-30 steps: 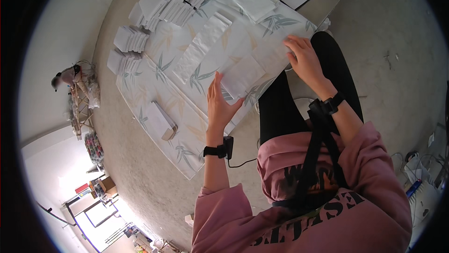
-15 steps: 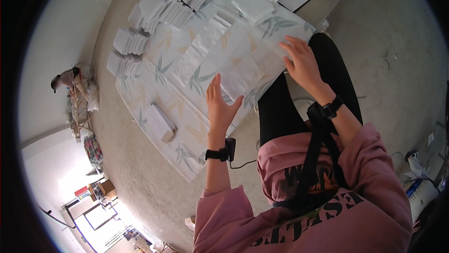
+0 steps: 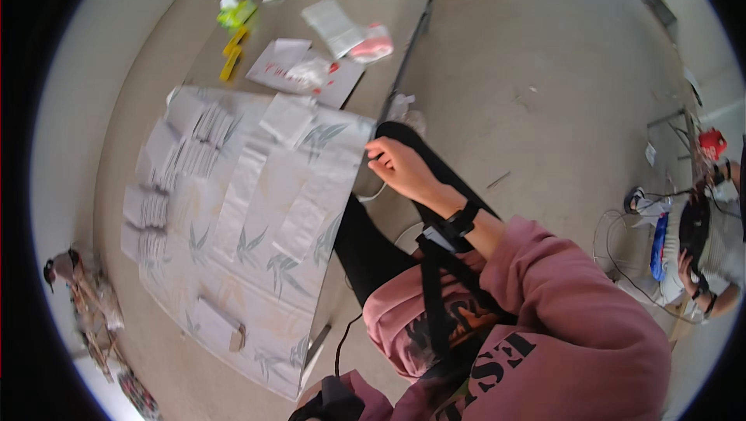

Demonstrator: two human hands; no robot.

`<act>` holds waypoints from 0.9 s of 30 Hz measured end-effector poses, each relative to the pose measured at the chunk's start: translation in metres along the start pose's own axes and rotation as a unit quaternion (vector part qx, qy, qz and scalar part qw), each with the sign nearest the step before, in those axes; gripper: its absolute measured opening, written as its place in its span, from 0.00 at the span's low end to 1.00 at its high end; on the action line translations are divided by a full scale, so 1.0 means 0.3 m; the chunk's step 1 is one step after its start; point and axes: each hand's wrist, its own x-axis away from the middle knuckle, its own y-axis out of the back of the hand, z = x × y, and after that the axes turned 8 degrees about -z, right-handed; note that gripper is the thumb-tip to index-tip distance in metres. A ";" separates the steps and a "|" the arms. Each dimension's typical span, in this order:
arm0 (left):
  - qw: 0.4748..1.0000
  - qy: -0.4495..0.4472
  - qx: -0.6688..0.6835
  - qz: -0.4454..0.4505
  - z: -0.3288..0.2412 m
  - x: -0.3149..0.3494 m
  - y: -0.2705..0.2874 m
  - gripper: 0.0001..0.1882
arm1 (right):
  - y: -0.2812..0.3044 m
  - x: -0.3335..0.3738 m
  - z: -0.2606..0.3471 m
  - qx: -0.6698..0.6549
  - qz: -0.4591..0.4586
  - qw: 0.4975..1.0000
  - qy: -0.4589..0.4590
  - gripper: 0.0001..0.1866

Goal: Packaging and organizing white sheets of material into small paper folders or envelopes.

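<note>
My right hand (image 3: 402, 171) hovers over my leg beside the table's right edge, fingers loosely bent and apart, with nothing seen in it. My left hand is out of the picture; only a pink sleeve and a black device (image 3: 338, 399) show at the lower edge. Nearest on the leaf-patterned cloth (image 3: 264, 285) lies a flat translucent plastic bag (image 3: 301, 223). Left of it is another long flat bag (image 3: 241, 203). A pile of folded white sheets (image 3: 289, 119) sits at the far end. Stacks of white folded paper pieces (image 3: 206, 137) line the left side.
A thin white bundle (image 3: 217, 323) with a brown end lies near the front of the cloth. Beyond are a red-marked white board (image 3: 268, 71), a pink-and-white package (image 3: 371, 44), yellow objects (image 3: 231, 54) and a green pack (image 3: 235, 13). Another person's hand (image 3: 685, 272) shows far right.
The view has swung to the right. My left hand has dropped out of view below. My right hand has drawn back from above the bag to beside the table edge.
</note>
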 end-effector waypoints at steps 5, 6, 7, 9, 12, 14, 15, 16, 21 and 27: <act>0.998 0.046 0.035 -0.020 -0.076 0.043 -0.099 0.33 | 0.039 0.011 -0.064 -0.118 -0.069 0.990 -0.033 0.09; 0.998 0.052 0.040 -0.017 -0.087 0.050 -0.114 0.33 | 0.044 0.011 -0.060 -0.106 -0.067 0.991 -0.053 0.08; 0.997 0.057 0.045 -0.013 -0.098 0.056 -0.128 0.32 | 0.057 0.013 -0.059 -0.078 -0.071 0.993 -0.050 0.07; 0.997 0.063 0.053 -0.003 -0.110 0.068 -0.151 0.31 | 0.066 0.015 -0.061 -0.056 -0.079 0.994 -0.047 0.07; 0.996 0.067 0.057 0.017 -0.123 0.085 -0.176 0.30 | 0.075 0.021 -0.060 0.023 -0.101 0.994 0.023 0.06; 0.996 0.067 0.057 0.032 -0.128 0.095 -0.186 0.29 | 0.091 0.019 -0.064 0.044 -0.123 0.990 0.045 0.06; 0.995 0.068 0.057 0.040 -0.129 0.100 -0.190 0.28 | 0.092 0.018 -0.065 0.034 -0.129 0.990 0.040 0.06; 0.995 0.068 0.056 0.047 -0.129 0.105 -0.194 0.28 | 0.096 0.010 -0.068 0.029 -0.130 0.990 0.040 0.06; 0.992 0.073 0.037 0.100 -0.119 0.135 -0.168 0.25 | 0.112 0.010 -0.080 -0.033 -0.115 0.993 -0.022 0.06; 0.982 0.086 0.000 0.165 -0.083 0.188 -0.111 0.22 | 0.115 0.025 -0.083 0.007 -0.107 0.994 0.006 0.06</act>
